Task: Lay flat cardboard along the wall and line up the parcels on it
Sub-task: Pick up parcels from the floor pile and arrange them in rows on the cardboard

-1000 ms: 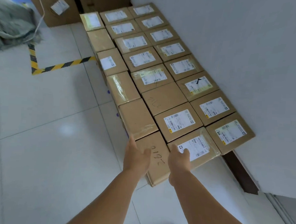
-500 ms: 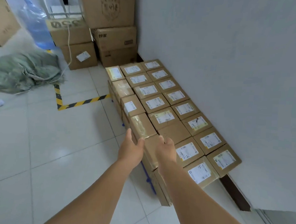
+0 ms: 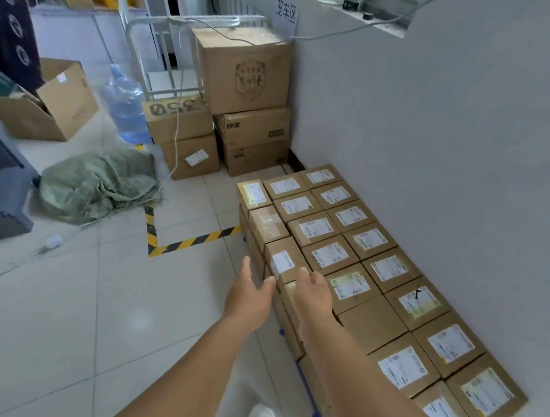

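Tiled floor (image 3: 71,309), parcels (image 3: 353,260) along wall, left hand (image 3: 250,298), right hand (image 3: 315,295) relaxed beside them

The parcels (image 3: 353,270) stand packed edge to edge in three rows against the wall (image 3: 445,153) on the right, with no gap for fingers between them or behind them. Their tops lie open from above. Bare floor tiles (image 3: 86,310) spread wide to the left of the rows, giving free reach to the outer row's side faces. At the far end, stacked large boxes (image 3: 240,111) close the passage along the wall. Far left, a crumpled green sack (image 3: 96,183), a water jug (image 3: 126,105) and an open carton (image 3: 49,107) crowd the floor.
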